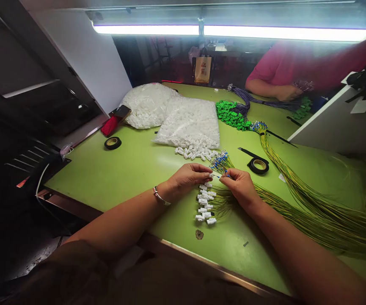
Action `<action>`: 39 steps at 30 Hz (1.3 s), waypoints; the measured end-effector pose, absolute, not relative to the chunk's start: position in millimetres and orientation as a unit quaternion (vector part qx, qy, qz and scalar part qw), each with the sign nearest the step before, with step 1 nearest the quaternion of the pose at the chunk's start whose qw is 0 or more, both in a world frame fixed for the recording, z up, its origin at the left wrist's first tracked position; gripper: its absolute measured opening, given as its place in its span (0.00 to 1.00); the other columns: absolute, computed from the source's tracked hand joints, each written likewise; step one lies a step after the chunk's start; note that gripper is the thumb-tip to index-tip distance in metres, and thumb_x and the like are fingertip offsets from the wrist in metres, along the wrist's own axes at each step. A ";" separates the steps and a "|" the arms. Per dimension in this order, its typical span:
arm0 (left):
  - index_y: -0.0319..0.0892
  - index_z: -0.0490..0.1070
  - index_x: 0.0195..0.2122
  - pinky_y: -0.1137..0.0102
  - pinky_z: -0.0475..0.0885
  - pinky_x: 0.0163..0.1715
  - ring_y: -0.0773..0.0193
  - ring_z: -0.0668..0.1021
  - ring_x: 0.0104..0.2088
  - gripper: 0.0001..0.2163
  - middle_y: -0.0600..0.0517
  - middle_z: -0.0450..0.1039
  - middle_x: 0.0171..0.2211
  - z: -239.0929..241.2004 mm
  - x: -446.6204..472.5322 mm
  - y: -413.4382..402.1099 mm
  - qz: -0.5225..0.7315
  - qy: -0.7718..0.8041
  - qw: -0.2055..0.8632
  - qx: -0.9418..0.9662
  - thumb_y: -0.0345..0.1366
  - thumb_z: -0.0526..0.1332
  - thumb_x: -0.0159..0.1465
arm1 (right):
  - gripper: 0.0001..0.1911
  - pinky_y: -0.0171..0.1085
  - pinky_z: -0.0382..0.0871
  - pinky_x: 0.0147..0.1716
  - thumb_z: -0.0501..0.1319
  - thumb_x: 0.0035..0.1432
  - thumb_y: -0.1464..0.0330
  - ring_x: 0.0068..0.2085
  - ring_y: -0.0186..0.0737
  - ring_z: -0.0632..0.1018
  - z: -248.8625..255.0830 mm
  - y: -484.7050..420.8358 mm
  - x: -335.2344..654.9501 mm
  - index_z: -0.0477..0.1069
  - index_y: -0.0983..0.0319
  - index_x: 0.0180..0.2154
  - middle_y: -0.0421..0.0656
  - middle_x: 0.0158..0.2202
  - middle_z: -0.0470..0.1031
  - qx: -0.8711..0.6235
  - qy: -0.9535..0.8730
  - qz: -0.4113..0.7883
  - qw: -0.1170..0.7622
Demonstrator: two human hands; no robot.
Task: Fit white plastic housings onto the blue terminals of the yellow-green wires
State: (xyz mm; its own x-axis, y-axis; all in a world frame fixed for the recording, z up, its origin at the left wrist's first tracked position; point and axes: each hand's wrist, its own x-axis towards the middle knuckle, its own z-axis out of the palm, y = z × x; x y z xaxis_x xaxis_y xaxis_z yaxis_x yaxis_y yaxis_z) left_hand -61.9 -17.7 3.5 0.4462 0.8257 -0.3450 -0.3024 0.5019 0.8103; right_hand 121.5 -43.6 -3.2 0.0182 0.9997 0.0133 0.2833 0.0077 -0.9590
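My left hand (191,174) is closed in a pinch on a small white connector near the table's front. My right hand (238,183) is pinched on a yellow-green wire with a blue tip, and the two hands meet tip to tip. Below them lies a row of white connectors (205,206) fitted on wires. A long bundle of yellow-green wires (300,203) runs off to the right, its loose blue-tipped ends (221,160) fanned just above my hands. Loose white connectors (195,151) lie spilled from a clear bag (189,123).
A second bag of white parts (147,105), a red phone (115,120) and a black tape roll (112,143) sit at left. Another tape roll (258,165) lies right of centre. Green connectors (232,115) and purple wires (249,99) lie before another person's hand (286,92).
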 end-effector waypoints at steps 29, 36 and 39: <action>0.34 0.74 0.28 0.72 0.69 0.33 0.68 0.77 0.27 0.14 0.51 0.75 0.24 -2.8 -49.8 -17.8 0.384 0.369 0.760 0.372 0.32 0.74 0.41 | 0.08 0.33 0.52 0.22 0.59 0.43 0.65 0.21 0.29 0.58 2.0 -41.2 127.8 0.68 0.63 0.19 0.34 0.16 0.59 -0.543 -0.599 0.441 0.391; 0.34 0.73 0.28 0.71 0.70 0.33 0.68 0.77 0.26 0.14 0.51 0.74 0.23 -1.8 -50.1 -18.5 0.376 0.373 0.750 0.395 0.34 0.73 0.42 | 0.07 0.33 0.58 0.27 0.57 0.43 0.67 0.25 0.32 0.63 -2.8 -41.0 126.4 0.67 0.63 0.18 0.37 0.18 0.64 -0.545 -0.630 0.390 0.392; 0.34 0.73 0.28 0.71 0.69 0.32 0.68 0.76 0.25 0.14 0.51 0.74 0.23 -1.1 -47.9 -20.3 0.379 0.397 0.719 0.427 0.34 0.73 0.42 | 0.07 0.33 0.58 0.27 0.57 0.44 0.67 0.24 0.32 0.63 -6.5 -42.3 126.9 0.67 0.63 0.19 0.37 0.18 0.63 -0.540 -0.645 0.379 0.385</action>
